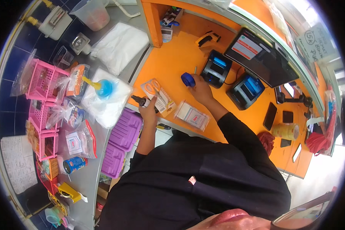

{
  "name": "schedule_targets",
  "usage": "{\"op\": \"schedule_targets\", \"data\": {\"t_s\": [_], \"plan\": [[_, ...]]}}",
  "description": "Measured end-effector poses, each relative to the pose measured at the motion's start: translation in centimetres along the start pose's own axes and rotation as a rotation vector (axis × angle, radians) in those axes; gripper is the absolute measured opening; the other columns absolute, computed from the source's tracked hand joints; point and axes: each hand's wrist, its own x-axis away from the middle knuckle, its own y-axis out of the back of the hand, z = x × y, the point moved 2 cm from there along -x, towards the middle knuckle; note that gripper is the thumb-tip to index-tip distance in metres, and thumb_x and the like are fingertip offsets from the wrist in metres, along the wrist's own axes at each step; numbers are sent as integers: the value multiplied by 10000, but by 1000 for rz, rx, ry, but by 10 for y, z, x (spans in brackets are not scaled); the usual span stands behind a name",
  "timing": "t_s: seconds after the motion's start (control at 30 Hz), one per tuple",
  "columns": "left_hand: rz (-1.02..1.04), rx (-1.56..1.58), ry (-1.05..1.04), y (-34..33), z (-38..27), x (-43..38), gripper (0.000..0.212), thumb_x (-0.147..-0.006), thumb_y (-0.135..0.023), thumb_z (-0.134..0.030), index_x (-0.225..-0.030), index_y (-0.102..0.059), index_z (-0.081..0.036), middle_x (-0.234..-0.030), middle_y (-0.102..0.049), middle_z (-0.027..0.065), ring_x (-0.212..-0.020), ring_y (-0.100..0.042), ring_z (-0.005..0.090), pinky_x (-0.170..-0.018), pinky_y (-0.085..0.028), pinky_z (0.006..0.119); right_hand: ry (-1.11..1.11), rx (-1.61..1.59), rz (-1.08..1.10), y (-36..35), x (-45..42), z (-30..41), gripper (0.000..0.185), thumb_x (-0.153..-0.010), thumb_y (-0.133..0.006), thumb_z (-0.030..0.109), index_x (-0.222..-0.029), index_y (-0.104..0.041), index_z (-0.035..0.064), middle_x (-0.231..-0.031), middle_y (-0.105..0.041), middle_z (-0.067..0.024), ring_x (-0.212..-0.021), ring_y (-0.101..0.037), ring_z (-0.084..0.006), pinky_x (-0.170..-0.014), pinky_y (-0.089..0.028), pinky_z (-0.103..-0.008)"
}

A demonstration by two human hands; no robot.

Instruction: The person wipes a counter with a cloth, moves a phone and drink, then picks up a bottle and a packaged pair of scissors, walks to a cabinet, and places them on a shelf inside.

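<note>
My left hand [148, 112] grips a small dark bottle [143, 101] with a black cap, at the near edge of the orange counter [168, 67]. Between the fingers of my right hand [200, 91] is a blue roll [187, 79], perhaps of tape, just above the counter. A pair of scissors with orange handles, packed on a card [158, 96], lies beside my left hand. To the right of that pack, a clear zip bag [192, 116] holds a printed white packet. A pen [195, 69] shows partly behind my right hand.
Two black printers [216, 68] stand beyond my right hand, below a monitor [260, 56]. A yellow-and-black handheld device [208, 38] lies farther back. On the left, a steel counter [89, 184] bears white plastic packs [122, 49], a blue squeeze bottle [105, 88] and pink baskets [46, 77].
</note>
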Motion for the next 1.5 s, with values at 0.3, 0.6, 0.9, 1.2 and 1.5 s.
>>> {"op": "schedule_targets", "data": {"t_s": [0.3,0.6,0.9,1.2,1.5], "plan": [[364,327,313,7,-11,-14,504,-787,-624,-79,-1253,-449,-1,-1151,-578,165,-1036,-614,321,-913,-517,467,-419,-922,200,-11,-44,18,228,-931,-559,107,-1148,-535,42,-922,-632,-75,-743,-625,-142,-681,-503,-259],[497,232,404,-38,-15,-34,456,-787,-711,-48,-1191,-503,-14,-1067,-628,111,-997,-633,231,-864,-536,398,-622,-1136,305,-24,-19,46,348,-982,-498,245,-1277,-528,63,-1039,-625,-42,-907,-595,-128,-783,-476,-282],[443,210,378,-29,-2,-41,462,-782,-704,6,-1195,-503,-48,-1078,-627,101,-987,-639,230,-843,-549,390,-131,-390,444,-18,-32,26,382,-946,-514,215,-1288,-517,42,-1030,-554,-125,-952,-571,-245,-836,-478,-334],[520,483,555,31,37,-70,503,-797,-656,-134,-1250,-469,-19,-1111,-616,138,-995,-640,273,-890,-534,414,28,435,427,-55,-52,-13,425,-739,-612,-8,-1148,-500,22,-1143,-464,-219,-974,-549,-395,-859,-501,-438],[454,480,529,20,30,-68,488,-761,-638,-219,-1191,-527,-17,-965,-655,118,-807,-673,253,-727,-583,384,-128,340,317,-54,-130,-17,399,-746,-620,93,-1125,-504,48,-1114,-492,-227,-1020,-538,-409,-855,-481,-461]]}}
